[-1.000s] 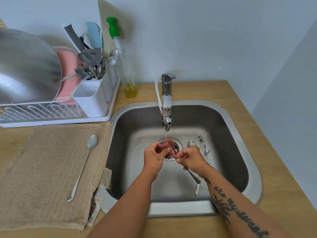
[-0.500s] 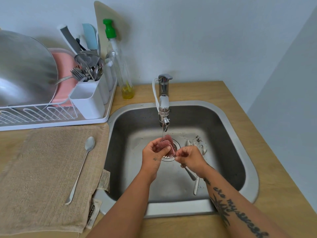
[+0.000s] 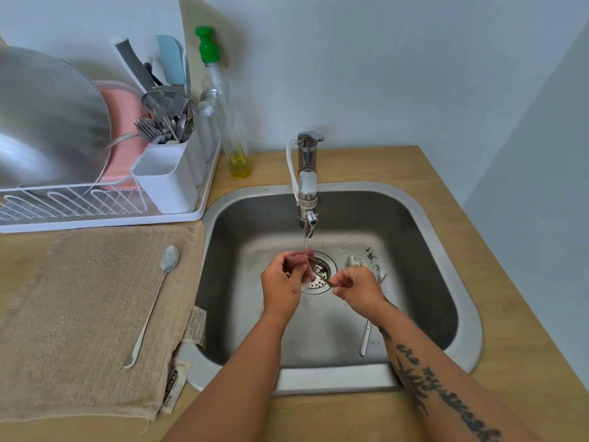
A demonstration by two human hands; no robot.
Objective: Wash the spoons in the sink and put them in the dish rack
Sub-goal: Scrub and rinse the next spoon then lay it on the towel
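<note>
From the head camera, your left hand [image 3: 280,287] grips a pink scrub cloth [image 3: 298,260] round a spoon [image 3: 322,275] under the tap [image 3: 307,186], above the drain. Your right hand [image 3: 358,290] pinches the spoon's handle. Other spoons [image 3: 366,336] lie under your right wrist on the sink [image 3: 446,250] floor. A long-handled spoon [image 3: 153,304] rests near the towel's [image 3: 79,314] sink-side edge, before the dish rack [image 3: 95,218].

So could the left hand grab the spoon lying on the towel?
Probably yes, once free: the left hand grips the pink cloth, but the spoon lies uncovered on the towel on that side, with nothing between.
</note>
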